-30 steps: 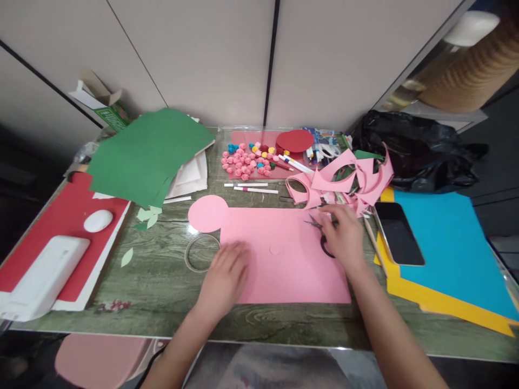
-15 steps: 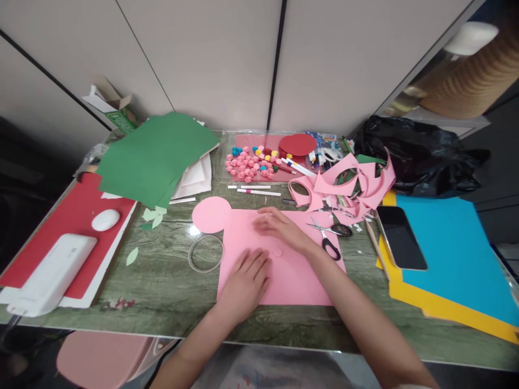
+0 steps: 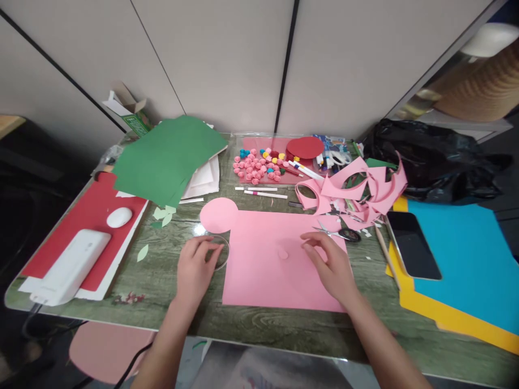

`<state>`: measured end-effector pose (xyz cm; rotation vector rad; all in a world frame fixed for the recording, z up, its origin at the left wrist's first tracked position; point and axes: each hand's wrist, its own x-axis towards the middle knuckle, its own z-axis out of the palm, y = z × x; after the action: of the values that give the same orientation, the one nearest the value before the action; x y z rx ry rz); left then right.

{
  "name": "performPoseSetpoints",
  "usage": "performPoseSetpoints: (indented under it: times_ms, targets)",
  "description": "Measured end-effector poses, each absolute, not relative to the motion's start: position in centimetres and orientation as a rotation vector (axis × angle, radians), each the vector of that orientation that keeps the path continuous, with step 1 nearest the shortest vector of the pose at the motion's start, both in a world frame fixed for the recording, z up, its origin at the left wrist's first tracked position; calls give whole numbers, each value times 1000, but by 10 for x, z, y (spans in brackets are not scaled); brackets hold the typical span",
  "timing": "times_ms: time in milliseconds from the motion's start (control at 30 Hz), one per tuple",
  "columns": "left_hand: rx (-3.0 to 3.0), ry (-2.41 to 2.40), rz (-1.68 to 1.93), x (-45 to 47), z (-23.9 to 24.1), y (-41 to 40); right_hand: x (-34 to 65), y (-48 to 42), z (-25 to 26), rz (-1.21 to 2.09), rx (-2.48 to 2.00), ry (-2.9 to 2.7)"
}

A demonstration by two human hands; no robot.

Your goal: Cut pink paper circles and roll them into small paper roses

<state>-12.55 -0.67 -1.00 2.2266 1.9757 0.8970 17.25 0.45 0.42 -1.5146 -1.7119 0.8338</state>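
Observation:
A pink paper sheet point(image 3: 263, 281) lies flat in the middle, with a small pink paper piece point(image 3: 283, 253) on it. Left of the sheet, my left hand point(image 3: 197, 265) is over a thin ring point(image 3: 226, 259), a roll of tape by its look, and hides its left part. Thumb and fingers are curved with a gap between them; whether they touch the ring I cannot tell. Above the sheet's right half, my right hand point(image 3: 328, 265) holds nothing, thumb and forefinger apart. It partly covers the black-handled scissors point(image 3: 348, 234). A pink paper circle point(image 3: 219, 214) touches the sheet's upper left corner.
Pink offcuts point(image 3: 352, 186) are heaped behind the scissors. A clear tray point(image 3: 239, 141) holds several small paper roses. Green paper point(image 3: 170, 156) and a white power strip point(image 3: 73, 265) are at left. A phone point(image 3: 411, 243) rests on blue paper point(image 3: 466, 259) at right.
My left hand has left the pink sheet and moved left over the ring. My right hand has drawn back to the right, towards the scissors. The view has shifted slightly.

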Motion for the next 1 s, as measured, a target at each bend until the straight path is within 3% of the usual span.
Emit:
performPoseSetpoints:
  times_ms: [267, 433, 633, 1000]
  targets:
    - [2309, 1815, 425, -132, -14, -31, 195, -27, -2, 714, -1626, -1682]
    - [2034, 1811, 684, -118, -10, -36, 187, -34, -5, 651, -1620, -1708]
    - [1393, 1365, 1061, -72, 21, -35, 157, -38, 18, 709, -1433, -1728]
    - [1045, 992, 863, -34, 41, -31, 141, -22, 33, 719, -1216, -1938]
